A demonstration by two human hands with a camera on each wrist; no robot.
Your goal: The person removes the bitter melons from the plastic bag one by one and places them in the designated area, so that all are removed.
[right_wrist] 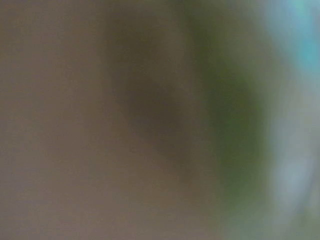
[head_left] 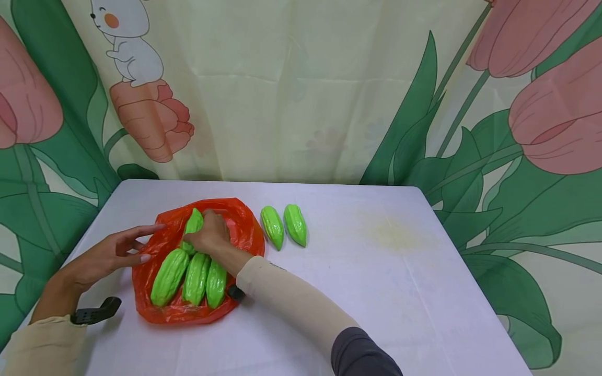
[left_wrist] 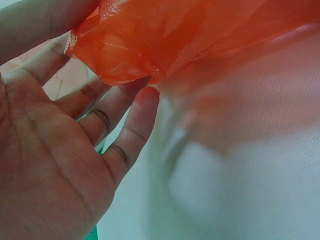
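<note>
A red plastic bag [head_left: 246, 224] lies spread on the table, with several bright green, ribbed bitter melons on it. Three lie side by side at its near part: the left one [head_left: 169, 277], the middle one [head_left: 196, 279] and the right one [head_left: 217, 284]. Farther back, my right hand [head_left: 211, 232] grips another bitter melon [head_left: 194, 223] from its right side. My left hand [head_left: 115, 250] is at the bag's left edge, fingers extended and loosely spread; in the left wrist view its fingertips meet the red plastic [left_wrist: 135, 45]. The right wrist view is too blurred for detail.
Two more bitter melons, one [head_left: 272, 227] beside the bag and one [head_left: 295, 225] to its right, lie on the white-covered table [head_left: 367, 292]. A printed curtain [head_left: 291, 104] with tulips and a white animal hangs behind the table's far edge.
</note>
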